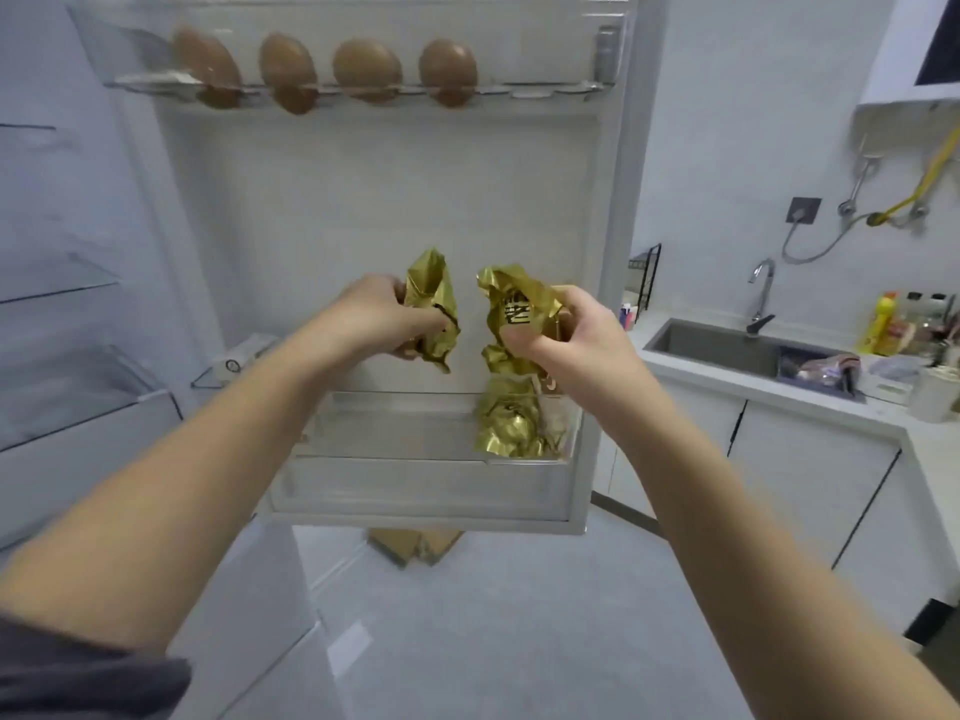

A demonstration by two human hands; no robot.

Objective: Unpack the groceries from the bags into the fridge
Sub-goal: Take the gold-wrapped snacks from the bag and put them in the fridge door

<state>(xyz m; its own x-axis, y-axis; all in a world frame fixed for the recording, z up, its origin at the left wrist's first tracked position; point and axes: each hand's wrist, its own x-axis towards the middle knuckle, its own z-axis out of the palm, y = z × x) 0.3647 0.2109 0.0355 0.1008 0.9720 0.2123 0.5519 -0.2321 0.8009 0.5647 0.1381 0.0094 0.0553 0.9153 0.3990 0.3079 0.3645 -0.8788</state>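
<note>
In front of the open fridge door (374, 200), my left hand (376, 314) grips a crumpled gold foil packet (434, 298). My right hand (566, 335) grips a second gold foil packet (517, 309) with black print on it. Both packets are held above the clear lower door shelf (415, 480). A third gold packet (511, 423) lies in that shelf at its right end, just below my right hand. Several brown eggs (366, 67) sit in the egg rack at the top of the door.
The fridge's inner glass shelves and drawer (67, 387) are at the left. To the right is a white counter with a sink (717, 348), tap (761, 293), bottles (883, 324) and a dark bag (826, 366). A cardboard box (415, 545) lies on the floor under the door.
</note>
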